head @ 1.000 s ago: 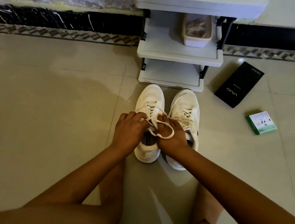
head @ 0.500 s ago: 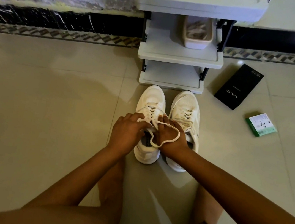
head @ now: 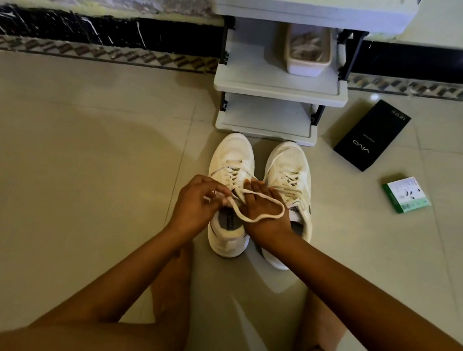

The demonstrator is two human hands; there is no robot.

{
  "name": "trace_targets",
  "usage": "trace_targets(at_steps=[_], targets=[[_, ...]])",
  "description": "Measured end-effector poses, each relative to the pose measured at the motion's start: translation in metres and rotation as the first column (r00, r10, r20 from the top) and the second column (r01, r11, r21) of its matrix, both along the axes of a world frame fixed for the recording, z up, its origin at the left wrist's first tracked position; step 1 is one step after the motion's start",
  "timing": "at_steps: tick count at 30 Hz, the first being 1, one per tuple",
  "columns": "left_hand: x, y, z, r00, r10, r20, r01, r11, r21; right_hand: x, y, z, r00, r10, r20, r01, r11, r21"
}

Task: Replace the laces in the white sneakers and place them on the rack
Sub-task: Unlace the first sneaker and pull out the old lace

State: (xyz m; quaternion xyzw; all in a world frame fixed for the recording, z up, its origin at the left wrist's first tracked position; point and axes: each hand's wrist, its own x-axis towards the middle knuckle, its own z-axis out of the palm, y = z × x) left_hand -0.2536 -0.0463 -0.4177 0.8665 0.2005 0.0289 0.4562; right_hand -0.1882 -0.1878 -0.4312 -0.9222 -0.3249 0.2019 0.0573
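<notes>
2 white sneakers stand side by side on the tiled floor (head: 79, 171), toes pointing to 12 o'clock and almost touching the foot of the rack (head: 273, 90). The left sneaker (head: 234, 158) sits under both hands; the right sneaker (head: 291, 168) is laced, with its heel partly hidden by the right forearm. The left hand (head: 194, 204) pinches the lace (head: 274, 207) with curled fingers. The right hand (head: 263, 211) lies over the tongue of the left sneaker, a loop of lace draped across its back; I cannot tell what its grip closes on beneath. The person's bare knees fill the view at 6 o'clock.

At 2 o'clock from the sneakers a black box (head: 372, 134) lies flat on the floor, and at 3 o'clock a small green and white box (head: 406, 194), both apart from the sneakers. On the rack's middle shelf, toward its right side, stands a pale tub (head: 306, 63) holding a blurred tangle of pale strands.
</notes>
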Motion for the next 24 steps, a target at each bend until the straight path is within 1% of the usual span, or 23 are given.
trace_targets(at_steps=[2, 5, 7, 9, 12, 15, 17, 19, 20, 21, 22, 24], targets=[[-0.005, -0.001, -0.010, 0.998, 0.058, 0.030, -0.060, 0.996, 0.065, 0.001, 0.001, -0.001, 1.000, 0.004, -0.004, -0.004, 1.000, 0.010], [-0.012, -0.004, -0.021, 0.993, 0.112, 0.026, -0.113, 0.992, 0.058, 0.001, 0.000, -0.001, 1.000, 0.014, 0.005, -0.014, 1.000, -0.005], [-0.015, -0.007, -0.025, 0.991, 0.122, 0.051, -0.125, 0.989, 0.080, 0.002, 0.000, -0.001, 1.000, 0.016, 0.000, -0.016, 1.000, 0.004], [-0.016, -0.008, -0.026, 0.994, 0.083, 0.068, -0.092, 0.986, 0.139, 0.001, 0.000, -0.002, 1.000, 0.009, -0.005, -0.009, 1.000, 0.012], [-0.015, -0.009, -0.026, 0.998, -0.013, 0.066, -0.005, 0.961, 0.276, 0.001, -0.001, -0.001, 1.000, 0.009, 0.001, -0.009, 1.000, 0.016], [-0.014, -0.007, -0.022, 0.998, -0.059, 0.014, 0.050, 0.925, 0.377, -0.002, 0.002, -0.002, 1.000, -0.027, 0.006, 0.026, 0.997, 0.074], [-0.014, -0.004, -0.017, 0.998, -0.049, 0.044, 0.027, 0.909, 0.416, -0.001, 0.003, -0.003, 0.998, -0.031, 0.052, 0.025, 0.994, 0.104], [-0.014, -0.004, -0.013, 0.986, -0.137, 0.095, 0.077, 0.879, 0.470, 0.000, 0.000, -0.004, 1.000, -0.003, 0.025, 0.001, 0.998, 0.065], [-0.013, -0.006, -0.010, 0.975, -0.211, 0.069, 0.152, 0.860, 0.487, 0.001, -0.001, -0.004, 1.000, 0.009, 0.014, -0.010, 0.999, 0.041], [-0.012, -0.008, -0.008, 0.964, -0.265, -0.003, 0.234, 0.846, 0.479, 0.001, -0.001, -0.005, 1.000, 0.013, 0.002, -0.013, 1.000, 0.016], [-0.010, -0.010, -0.007, 0.959, -0.273, -0.077, 0.277, 0.845, 0.458, 0.002, -0.001, -0.002, 1.000, 0.013, 0.001, -0.013, 1.000, 0.003], [-0.005, -0.009, -0.005, 0.958, -0.228, -0.173, 0.282, 0.852, 0.441, 0.002, 0.001, -0.003, 1.000, 0.015, -0.004, -0.015, 1.000, -0.009]])
